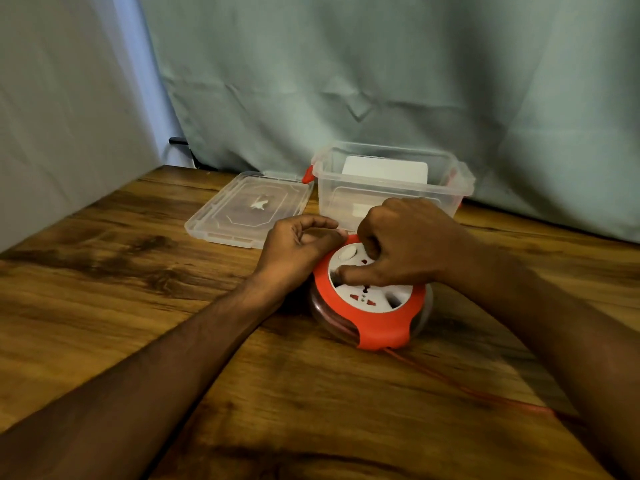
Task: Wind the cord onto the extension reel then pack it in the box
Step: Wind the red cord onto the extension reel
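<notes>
Loose red cord (460, 386) trailed off the reel (372, 299) on the table (138, 271) before the open box (391, 181). Your left hand (294, 251) gripped the reel's rim while your right hand (405, 247) pinched the white hub; you did best turning evenly, keeping the rim braced.

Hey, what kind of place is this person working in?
Probably a makeshift indoor work spot: a wooden table backed by hung grey-green cloth, with a clear plastic box set out.

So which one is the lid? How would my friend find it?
Look at the wooden table by the green curtain. The open clear box stands at the back; just left of it, the lid lies flat. It is the only flat, see-through tray-like piece, unlike the round red reel.
</notes>
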Demonstrator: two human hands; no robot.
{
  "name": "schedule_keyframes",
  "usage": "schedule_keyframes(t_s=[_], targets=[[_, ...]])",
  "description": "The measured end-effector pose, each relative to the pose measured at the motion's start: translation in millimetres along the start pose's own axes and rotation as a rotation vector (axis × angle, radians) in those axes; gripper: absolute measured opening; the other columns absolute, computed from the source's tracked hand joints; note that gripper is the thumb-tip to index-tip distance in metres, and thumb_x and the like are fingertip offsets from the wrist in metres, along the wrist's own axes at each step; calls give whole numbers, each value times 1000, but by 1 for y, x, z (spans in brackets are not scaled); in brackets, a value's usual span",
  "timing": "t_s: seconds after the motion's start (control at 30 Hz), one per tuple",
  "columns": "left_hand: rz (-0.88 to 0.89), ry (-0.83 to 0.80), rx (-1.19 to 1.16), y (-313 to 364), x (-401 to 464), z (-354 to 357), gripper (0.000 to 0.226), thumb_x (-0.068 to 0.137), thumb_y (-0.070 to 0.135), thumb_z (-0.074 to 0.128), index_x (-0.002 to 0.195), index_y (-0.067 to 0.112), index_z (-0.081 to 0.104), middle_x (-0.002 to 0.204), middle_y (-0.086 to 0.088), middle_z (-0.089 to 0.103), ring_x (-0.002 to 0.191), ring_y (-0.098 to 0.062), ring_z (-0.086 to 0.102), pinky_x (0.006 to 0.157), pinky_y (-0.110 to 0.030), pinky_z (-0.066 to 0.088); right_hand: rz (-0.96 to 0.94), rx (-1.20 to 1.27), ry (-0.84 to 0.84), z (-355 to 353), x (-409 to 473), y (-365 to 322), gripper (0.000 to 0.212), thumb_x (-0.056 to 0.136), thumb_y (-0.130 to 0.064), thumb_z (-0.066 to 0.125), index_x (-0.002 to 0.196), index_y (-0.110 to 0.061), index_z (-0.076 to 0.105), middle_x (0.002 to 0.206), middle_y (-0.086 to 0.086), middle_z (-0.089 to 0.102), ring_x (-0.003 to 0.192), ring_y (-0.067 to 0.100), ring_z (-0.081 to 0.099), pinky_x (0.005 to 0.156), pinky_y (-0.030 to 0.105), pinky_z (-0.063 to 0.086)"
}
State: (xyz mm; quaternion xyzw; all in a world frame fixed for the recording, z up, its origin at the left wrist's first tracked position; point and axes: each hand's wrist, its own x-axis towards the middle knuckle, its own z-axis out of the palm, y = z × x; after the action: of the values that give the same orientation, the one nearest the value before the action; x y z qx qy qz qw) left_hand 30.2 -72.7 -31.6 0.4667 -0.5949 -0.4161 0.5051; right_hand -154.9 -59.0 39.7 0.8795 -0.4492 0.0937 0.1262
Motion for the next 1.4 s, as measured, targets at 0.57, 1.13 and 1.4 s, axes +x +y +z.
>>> schedule_keyframes(t_s=[0.57,1.13,1.4], targets=[[-11,18,18,2,-1,-1,24,90,24,77,112,15,76,95,-5,82,84,-19,80,77,-38,65,-167,270,-201,-36,-3,8,32,73,-37,80,103,-40,70,62,-18,61,63,-3,58,54,26,43],[-7,-21,30,4,-2,1,12,92,22,72,99,14,79,89,-6,82,81,-21,79,76,-35,64,-162,238,-354,-30,-3,4,47,72,-53,77,117,-45,66,80,-52,49,77,-18,52,58,21,37],[-11,-9,20,3,-2,1,15,92,21,73,102,11,79,91,-8,82,86,-24,79,82,-41,64,-161,231,-399,-33,-7,3,56,71,-50,82,123,-47,63,82,-62,37,80,-28,45,58,20,33]])
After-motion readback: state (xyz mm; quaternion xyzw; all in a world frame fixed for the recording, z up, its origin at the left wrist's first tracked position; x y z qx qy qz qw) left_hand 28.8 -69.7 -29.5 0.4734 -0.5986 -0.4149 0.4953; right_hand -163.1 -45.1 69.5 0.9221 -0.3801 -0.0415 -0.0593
